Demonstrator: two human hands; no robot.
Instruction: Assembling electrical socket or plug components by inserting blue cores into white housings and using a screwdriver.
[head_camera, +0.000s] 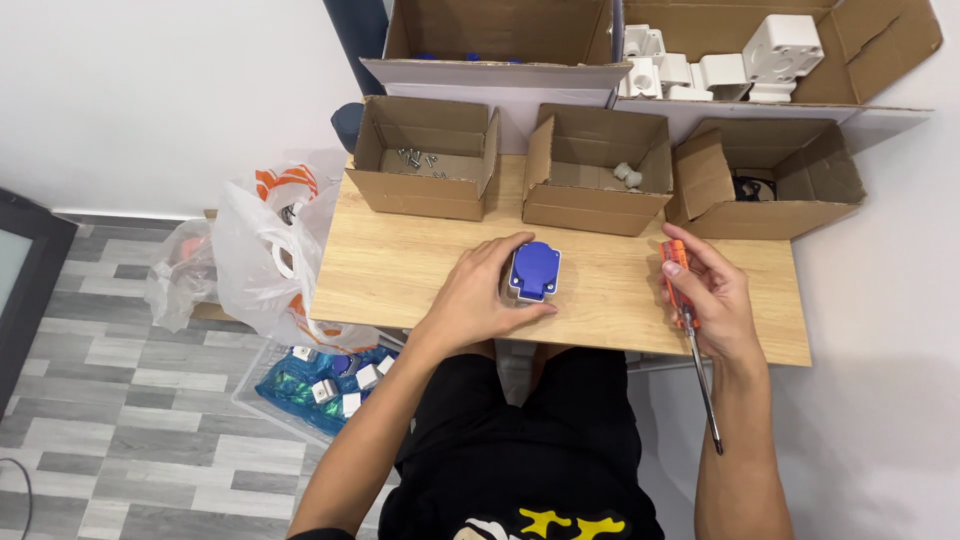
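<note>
Socket unit (533, 272), a blue-lidded piece on a white base, sat near the middle of the wooden table (420, 270), just in front of the row of small cardboard boxes. Left hand (480, 290) lay over its left side, fingers curled round the housing w/ thumb along the near edge, so that grip was wrapped on the socket unit and pressing it to the table. Right hand (712, 300) was off to the right, well apart from the socket, grip pinched round the orange handle of a screwdriver (690, 330); the shaft ran back toward the person's body, tip pointing away from the work and past the table edge. Judged from that, doing this step well would call for keeping the left hand firm and low so the housing couldn't skid or twist, fingers clear of the lid, and turning the tool round so the tip faced the work before bringing it in, upright and square to any screw head. Both forearms came in from the near edge, left elbow bent and angled inward, right wrist cocked slightly w/ the palm facing left. Left box (425, 160) held a few screws, middle box (598, 170) some small white bits, right box (765, 180) a dark part, too small to tell.
</note>
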